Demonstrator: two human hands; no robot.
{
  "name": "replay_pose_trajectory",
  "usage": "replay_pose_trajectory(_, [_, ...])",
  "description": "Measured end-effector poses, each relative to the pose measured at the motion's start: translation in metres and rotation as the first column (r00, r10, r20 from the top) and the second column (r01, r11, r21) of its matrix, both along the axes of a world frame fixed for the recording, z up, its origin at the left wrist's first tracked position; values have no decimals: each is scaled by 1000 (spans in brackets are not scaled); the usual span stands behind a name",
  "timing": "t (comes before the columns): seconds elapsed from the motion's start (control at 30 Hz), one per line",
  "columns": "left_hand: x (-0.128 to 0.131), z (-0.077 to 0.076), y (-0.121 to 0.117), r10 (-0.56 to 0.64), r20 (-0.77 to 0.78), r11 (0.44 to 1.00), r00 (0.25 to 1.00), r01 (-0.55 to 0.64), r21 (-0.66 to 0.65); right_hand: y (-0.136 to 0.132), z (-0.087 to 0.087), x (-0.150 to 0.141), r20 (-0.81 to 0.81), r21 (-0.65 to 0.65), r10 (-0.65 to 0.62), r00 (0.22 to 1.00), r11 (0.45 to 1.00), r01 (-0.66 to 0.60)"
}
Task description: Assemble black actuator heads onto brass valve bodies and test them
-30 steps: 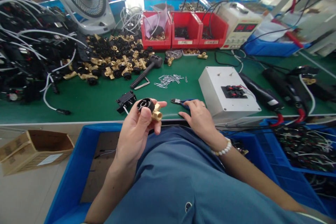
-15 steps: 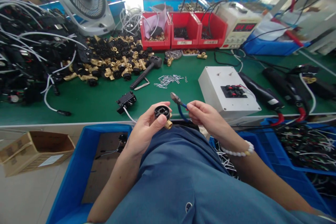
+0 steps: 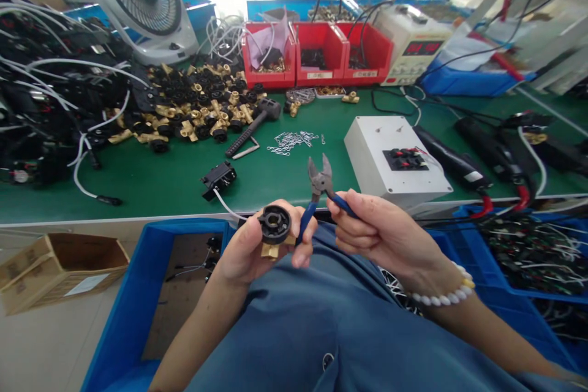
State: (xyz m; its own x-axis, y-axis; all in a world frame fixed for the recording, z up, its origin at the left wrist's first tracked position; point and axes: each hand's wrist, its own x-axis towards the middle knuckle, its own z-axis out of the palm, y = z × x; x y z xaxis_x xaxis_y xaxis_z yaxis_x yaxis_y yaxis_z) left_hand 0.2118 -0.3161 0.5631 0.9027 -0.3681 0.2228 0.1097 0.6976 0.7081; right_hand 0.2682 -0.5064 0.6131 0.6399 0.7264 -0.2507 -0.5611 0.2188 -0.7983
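Note:
Between the thumb and fingers of my left hand (image 3: 245,248) is a brass valve body (image 3: 274,224) with a round black collar facing up. My left fingers also touch one blue handle of the diagonal cutters (image 3: 320,180). My right hand (image 3: 379,226) grips the other blue handle, and the cutter jaws are spread, pointing away from me. Just beyond my left hand lies a black housing (image 3: 219,179) with a grey cable. A heap of small wire clips (image 3: 291,141) rests on the green bench (image 3: 174,187) past the cutters.
Brass valve bodies (image 3: 197,110) are piled at the back left beside a black hammer (image 3: 252,125). Red bins (image 3: 319,76) stand behind. A white switch box (image 3: 395,153) sits to the right, near a power supply (image 3: 408,43). Blue crates (image 3: 122,306) flank my lap below the bench edge.
The cutters have swung upright and their jaws have opened, with my left fingers now on one handle. My left hand has come nearer to me, and the valve body has turned.

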Motion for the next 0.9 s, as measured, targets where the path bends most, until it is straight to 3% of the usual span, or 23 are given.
replay_pose_trajectory(0.13, [-2, 3, 9, 197, 4, 963, 980, -194, 186, -8, 15, -3, 130, 25, -104, 986, 994, 102])
replay_pose_trajectory(0.3, [-1, 8, 15, 407, 218, 746, 887, -460, 481, -10, 16, -4, 363, -67, -183, 914, 973, 222])
replay_pose_trajectory(0.37, [-1, 12, 13, 441, 224, 715, 869, -491, 497, -6, 12, -8, 476, -84, -213, 854, 955, 285])
replay_pose_trajectory(0.53, [-4, 19, 7, 470, 237, 718, 850, -524, 457, -3, 5, -18, 639, -175, -106, 762, 944, 279])
replay_pose_trajectory(0.67, [-8, 24, 4, 496, 264, 657, 827, -556, 509, -2, 7, -21, 730, -186, -88, 678, 929, 321])
replay_pose_trajectory(0.9, [-10, 32, -9, 606, 391, 461, 692, -707, 537, 9, 7, -26, 441, -249, 51, 896, 966, 68])
